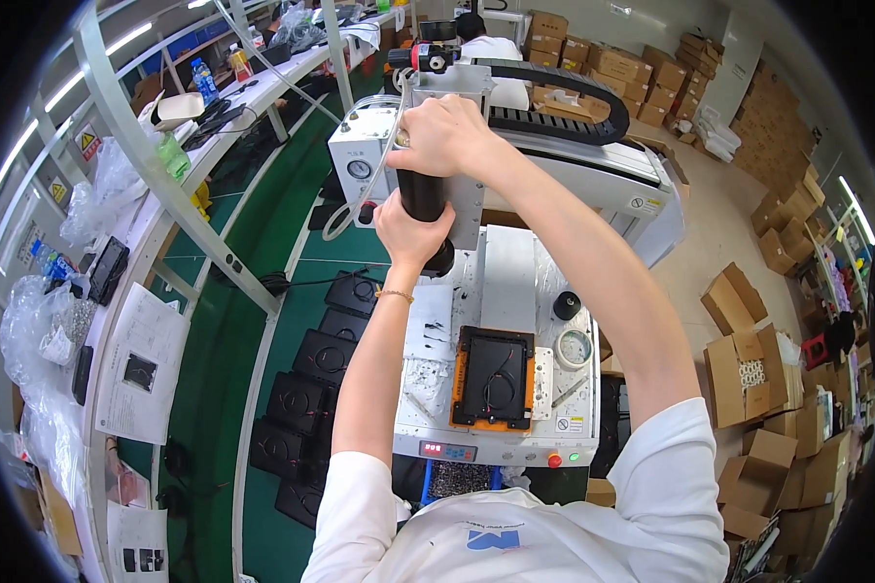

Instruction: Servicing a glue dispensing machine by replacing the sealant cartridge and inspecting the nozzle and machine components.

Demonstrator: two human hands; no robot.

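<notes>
My left hand (413, 233) is wrapped round the lower part of a black cylindrical cartridge (422, 197), which stands upright on the machine's head (469, 194). Higher up, my right hand (445, 134) is closed over the cartridge's top end, where a clear hose (392, 160) hangs beside it. Both arms are stretched out over the machine's white bed (428, 413). On that bed, nearer to me, an orange-edged fixture (460, 381) holds a black rectangular housing (486, 398) with a coiled black cable in it.
A tape roll (573, 349) and a small black cap (566, 306) lie right of the fixture. A red button (554, 461) sits on the front edge. Black housings with cables (297, 401) are lined up at left. Cardboard boxes (739, 374) stand at right; a person (491, 49) is beyond the machine.
</notes>
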